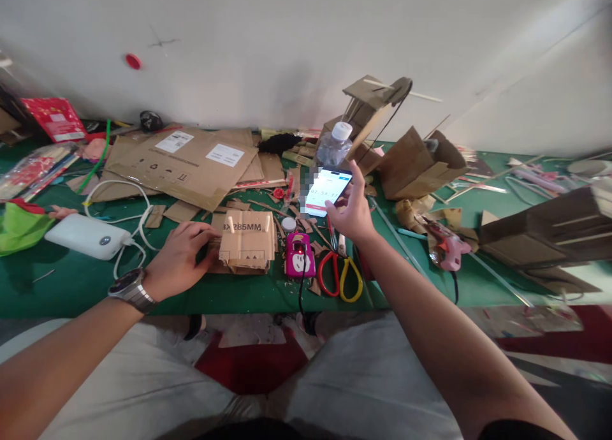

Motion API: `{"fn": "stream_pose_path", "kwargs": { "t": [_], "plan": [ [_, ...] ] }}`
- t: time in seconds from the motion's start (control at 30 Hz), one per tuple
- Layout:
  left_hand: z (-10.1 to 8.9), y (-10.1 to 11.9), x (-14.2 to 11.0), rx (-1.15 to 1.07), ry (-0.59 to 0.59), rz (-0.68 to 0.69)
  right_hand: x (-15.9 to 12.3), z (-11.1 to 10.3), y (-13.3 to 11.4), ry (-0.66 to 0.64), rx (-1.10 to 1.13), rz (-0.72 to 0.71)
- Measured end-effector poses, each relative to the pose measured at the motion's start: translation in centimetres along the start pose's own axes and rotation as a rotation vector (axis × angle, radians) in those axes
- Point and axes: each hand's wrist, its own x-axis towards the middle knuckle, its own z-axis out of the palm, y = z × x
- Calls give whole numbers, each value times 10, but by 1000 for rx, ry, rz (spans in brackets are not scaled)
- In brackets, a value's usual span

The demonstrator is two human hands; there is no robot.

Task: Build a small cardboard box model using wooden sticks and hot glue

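Note:
My right hand (352, 207) grips a smartphone (325, 190) above the table, its lit screen showing what looks like a timer. The thumb lies near the lower part of the screen. On the table, my left hand (184, 258) rests at the left side of a small cardboard box (246, 239) with pale sticks on its top; its fingertips touch or nearly touch the cardboard, and whether they hold it I cannot tell. Between the hands stands a purple power socket (299, 256) with a black cable plugged in. Red- and yellow-handled tools (340, 277) lie below the phone.
A flattened carton (176, 162) and cardboard scraps cover the back left. A white power bank (86, 236) with a looped cable lies left. Behind the phone stands a plastic bottle (335, 148). A pink glue gun (448, 247) and cardboard structures (549, 233) occupy the right.

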Motion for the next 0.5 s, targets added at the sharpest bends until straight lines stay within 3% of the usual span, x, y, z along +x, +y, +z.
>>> {"fn": "stream_pose_path", "kwargs": {
  "t": [0.5],
  "plan": [
    [0,-2,-2,-13,-10,-8,-1,17,11,-22,55,86]
  ]
}}
